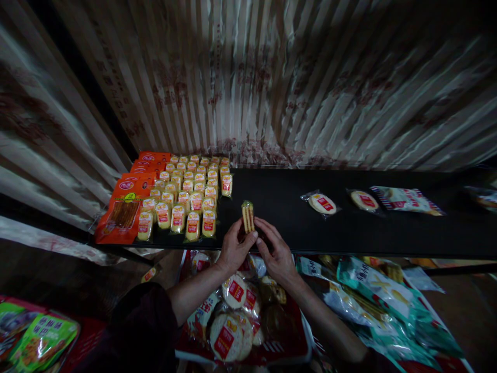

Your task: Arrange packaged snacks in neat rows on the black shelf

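Note:
My left hand and my right hand meet at the front edge of a black shelf. Together they hold a small stack of wrapped round biscuits standing on edge on the shelf; both hands' fingers are closed around its base. Just left of it stand several rows of the same yellow snack packs with red labels. Orange flat packets lie overlapping at the shelf's left end.
Two single round packs and a striped bag lie on the shelf's right part. Below it, a red basket holds more round packs; green snack bags lie at right and at lower left. A striped curtain hangs behind.

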Demonstrator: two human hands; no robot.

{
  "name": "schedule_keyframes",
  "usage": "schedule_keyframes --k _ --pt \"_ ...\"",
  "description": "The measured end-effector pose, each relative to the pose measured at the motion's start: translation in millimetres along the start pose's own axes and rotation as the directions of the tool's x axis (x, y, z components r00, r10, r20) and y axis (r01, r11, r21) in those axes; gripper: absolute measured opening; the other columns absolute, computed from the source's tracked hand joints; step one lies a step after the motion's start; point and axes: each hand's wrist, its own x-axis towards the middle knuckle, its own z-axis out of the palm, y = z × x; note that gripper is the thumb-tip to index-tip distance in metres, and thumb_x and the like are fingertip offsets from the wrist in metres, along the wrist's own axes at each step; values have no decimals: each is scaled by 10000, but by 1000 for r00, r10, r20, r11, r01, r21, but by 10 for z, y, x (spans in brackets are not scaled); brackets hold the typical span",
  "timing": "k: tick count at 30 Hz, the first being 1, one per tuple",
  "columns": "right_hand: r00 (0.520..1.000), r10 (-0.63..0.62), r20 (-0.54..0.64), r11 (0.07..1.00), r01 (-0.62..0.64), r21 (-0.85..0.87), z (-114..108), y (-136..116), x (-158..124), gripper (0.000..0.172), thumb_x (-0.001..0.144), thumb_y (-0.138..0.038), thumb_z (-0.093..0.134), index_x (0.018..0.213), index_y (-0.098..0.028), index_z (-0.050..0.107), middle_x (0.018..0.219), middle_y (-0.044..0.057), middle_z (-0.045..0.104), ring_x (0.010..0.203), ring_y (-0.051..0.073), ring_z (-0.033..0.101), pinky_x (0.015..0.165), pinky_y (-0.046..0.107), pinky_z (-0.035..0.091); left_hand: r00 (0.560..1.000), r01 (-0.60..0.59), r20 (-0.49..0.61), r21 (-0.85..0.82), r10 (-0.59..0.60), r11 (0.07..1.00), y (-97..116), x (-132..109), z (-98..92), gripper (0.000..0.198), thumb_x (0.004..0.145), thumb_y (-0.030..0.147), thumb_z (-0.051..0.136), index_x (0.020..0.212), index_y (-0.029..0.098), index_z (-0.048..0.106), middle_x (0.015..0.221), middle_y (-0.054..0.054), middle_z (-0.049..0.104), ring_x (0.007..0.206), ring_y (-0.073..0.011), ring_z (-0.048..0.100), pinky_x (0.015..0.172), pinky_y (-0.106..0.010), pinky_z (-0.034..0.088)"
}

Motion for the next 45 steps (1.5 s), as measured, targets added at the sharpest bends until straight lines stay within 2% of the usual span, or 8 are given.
schedule_keyframes --k 8,12,16,22,29,39,45 --pt "1000 -9 6 999 9 46 3 4 -13 391 931 -288 421 1310 -274 515 1314 77 557 1238 228 494 1063 453 392 997 -18 -77 90 25 996 -39 41 -13 318 803 224 600 1115 170 587 1093 -77 630 1015 -197 599 926 -374 483" --pt "1000 5 -10 997 -4 71 6 -4 -9 373 934 -284 416 1287 -278 535 1302 75 562 1231 221 499 1021 423 440 998 37 -45 -91 -41 995 -3 51 -12 317 842 245 550 1154 185 559 1123 -67 645 1031 -196 603 956 -395 479" --pt "999 17 -32 998 -15 67 5 -11 0 356 929 -294 430 1261 -271 558 1279 78 579 1217 228 511 1035 440 424 992 103 -30 -333 -119 937 24 43 3 395 832 346 581 1187 185 518 1200 -81 608 1044 -207 600 879 -378 534" --pt "1000 -5 -27 995 7 98 -9 -44 7 349 937 -266 422 1261 -273 552 1284 74 573 1208 217 523 1035 416 430 978 178 -11 -481 -209 858 43 41 0 424 793 414 634 1128 173 539 1136 -86 612 909 -184 627 763 -337 554" --pt "999 -35 -30 996 38 85 -17 -68 10 355 938 -244 406 1256 -266 562 1268 78 589 1177 216 556 980 393 489 957 229 15 -657 -291 718 81 54 18 326 795 333 646 1045 132 588 1011 -77 653 815 -166 636 779 -355 537" --pt "989 -147 -22 989 146 -11 -22 -29 6 383 924 -195 422 1277 -274 546 1243 72 616 1182 212 553 993 418 475 917 270 18 -764 -399 586 127 58 35 159 816 196 618 946 108 598 939 -84 669 820 -169 634 813 -372 520" --pt "976 -220 -7 973 218 -78 -43 -71 26 389 908 -166 449 1270 -273 546 1214 80 628 1149 215 559 961 424 483 910 298 53 -774 -412 559 145 66 37 120 804 177 609 906 115 595 907 -63 661 786 -144 629 799 -345 525"
